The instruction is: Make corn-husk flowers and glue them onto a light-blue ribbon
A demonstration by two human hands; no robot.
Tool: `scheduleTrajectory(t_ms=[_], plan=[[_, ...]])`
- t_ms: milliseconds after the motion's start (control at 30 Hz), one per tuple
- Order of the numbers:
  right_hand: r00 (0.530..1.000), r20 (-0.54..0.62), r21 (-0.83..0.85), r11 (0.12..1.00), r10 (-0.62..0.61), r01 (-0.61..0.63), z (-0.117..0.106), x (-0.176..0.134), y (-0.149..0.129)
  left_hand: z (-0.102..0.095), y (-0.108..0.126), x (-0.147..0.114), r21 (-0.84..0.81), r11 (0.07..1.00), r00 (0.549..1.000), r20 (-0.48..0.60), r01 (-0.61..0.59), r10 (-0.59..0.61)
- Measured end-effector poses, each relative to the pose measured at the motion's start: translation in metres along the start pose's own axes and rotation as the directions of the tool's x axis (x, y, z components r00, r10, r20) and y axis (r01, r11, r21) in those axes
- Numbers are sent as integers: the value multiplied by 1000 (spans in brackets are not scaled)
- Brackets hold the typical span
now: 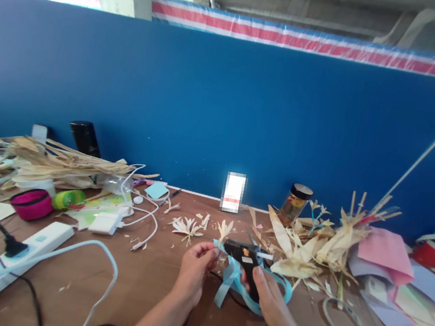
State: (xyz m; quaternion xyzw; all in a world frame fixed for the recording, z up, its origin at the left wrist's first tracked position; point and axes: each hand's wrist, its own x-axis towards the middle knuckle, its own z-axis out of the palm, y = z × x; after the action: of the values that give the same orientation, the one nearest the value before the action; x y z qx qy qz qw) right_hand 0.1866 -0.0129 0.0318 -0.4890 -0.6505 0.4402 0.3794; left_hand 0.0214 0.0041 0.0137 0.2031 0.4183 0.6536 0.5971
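Observation:
My left hand (195,270) pinches the base of a small pale flower (225,230) made of dried husk, fingers closed. Light blue ribbon (225,285) meets the flower's base and trails down in loops under both hands. Wrapped around the grip of a black hot glue gun (244,255) is my right hand (270,297). The gun's nozzle points left, close to the flower's base; I cannot tell whether it touches. A white glue stick (265,256) pokes out of its rear. Another husk flower (189,227) lies just beyond my left hand.
Dried husks (302,255) and a lidded jar (294,205) stand back right, near coloured paper (388,253). A ring (347,324) lies at right. On the left are a power strip (12,268), cables, a pink round case (32,204) and more husks. A blue partition (210,106) rises behind.

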Motion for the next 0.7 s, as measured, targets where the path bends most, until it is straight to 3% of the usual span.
scheduleTrajectory(t_ms=[300, 500, 700], plan=[[1000, -11, -10, 1000, 18, -18, 1, -3, 0, -3, -3, 2, -3, 1000, 1000, 14, -11, 11], [992, -113, 126, 991, 60, -45, 7, -3, -1, -3, -4, 2, 5, 1000, 1000, 24, -18, 18], [993, -85, 194, 979, 86, -68, 6, -3, 1, -3, -4, 2, 13, 1000, 999, 30, -17, 16]])
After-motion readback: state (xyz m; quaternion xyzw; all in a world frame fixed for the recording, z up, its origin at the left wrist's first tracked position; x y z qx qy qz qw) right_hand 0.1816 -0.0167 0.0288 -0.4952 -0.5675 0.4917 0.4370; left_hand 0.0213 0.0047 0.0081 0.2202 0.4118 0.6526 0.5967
